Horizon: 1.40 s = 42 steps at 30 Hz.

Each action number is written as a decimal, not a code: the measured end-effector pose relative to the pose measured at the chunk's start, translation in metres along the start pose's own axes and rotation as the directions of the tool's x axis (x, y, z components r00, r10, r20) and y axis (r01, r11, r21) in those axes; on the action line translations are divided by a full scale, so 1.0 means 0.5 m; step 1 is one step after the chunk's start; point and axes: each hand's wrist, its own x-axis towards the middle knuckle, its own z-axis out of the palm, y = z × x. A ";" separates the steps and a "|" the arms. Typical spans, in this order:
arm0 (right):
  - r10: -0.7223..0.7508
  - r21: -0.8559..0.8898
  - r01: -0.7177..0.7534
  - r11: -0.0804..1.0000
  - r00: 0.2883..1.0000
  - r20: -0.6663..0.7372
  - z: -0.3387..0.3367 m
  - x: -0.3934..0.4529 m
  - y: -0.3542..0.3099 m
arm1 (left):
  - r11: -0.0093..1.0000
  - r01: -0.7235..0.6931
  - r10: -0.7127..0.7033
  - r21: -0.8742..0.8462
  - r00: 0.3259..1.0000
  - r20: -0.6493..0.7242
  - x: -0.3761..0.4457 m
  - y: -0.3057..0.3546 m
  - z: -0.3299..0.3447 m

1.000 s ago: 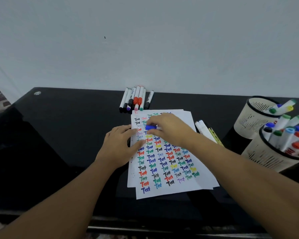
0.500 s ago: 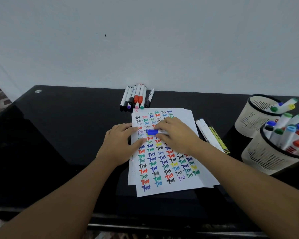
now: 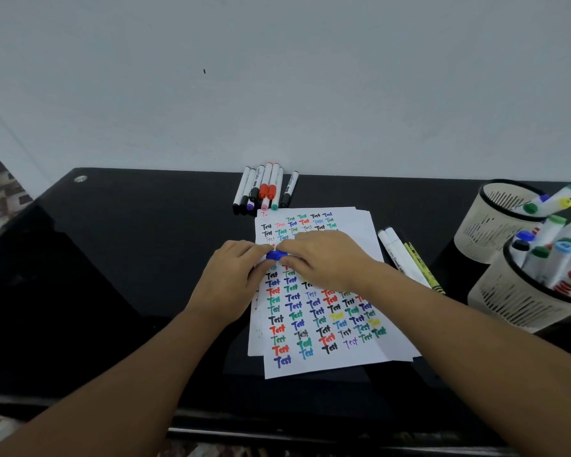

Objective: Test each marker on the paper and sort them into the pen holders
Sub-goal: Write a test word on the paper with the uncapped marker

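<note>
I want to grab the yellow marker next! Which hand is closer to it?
Right. The right hand is over the paper, just left of the yellow marker; the left hand is farther left, at the paper's other edge.

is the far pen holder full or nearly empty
Nearly empty. The far cream slotted pen holder shows only about three markers leaning at its right rim, its inner wall bare; the nearer cream holder is crowded.

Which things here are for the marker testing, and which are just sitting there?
For the job: blue-capped marker, both hands, test paper, untested markers, two pen holders.
Just there: black table, wall.
</note>
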 end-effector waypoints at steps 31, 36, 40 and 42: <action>0.529 0.959 -0.124 0.256 0.848 -0.032 0.032 -0.079 0.033 | 0.963 0.105 -0.209 0.249 0.872 0.443 0.058 -0.002 -0.023; 0.481 0.965 -0.130 0.227 0.876 0.005 0.031 -0.081 0.042 | 0.974 0.108 -0.187 0.199 0.880 0.436 0.045 -0.009 -0.006; 0.518 0.947 -0.121 0.299 0.854 -0.055 0.020 -0.073 0.050 | 0.976 0.127 -0.193 0.176 0.879 0.435 0.049 -0.013 -0.009; 0.581 0.953 -0.082 0.292 0.807 -0.108 0.007 -0.064 0.055 | 0.977 0.147 -0.201 0.155 0.879 0.432 0.047 -0.015 -0.007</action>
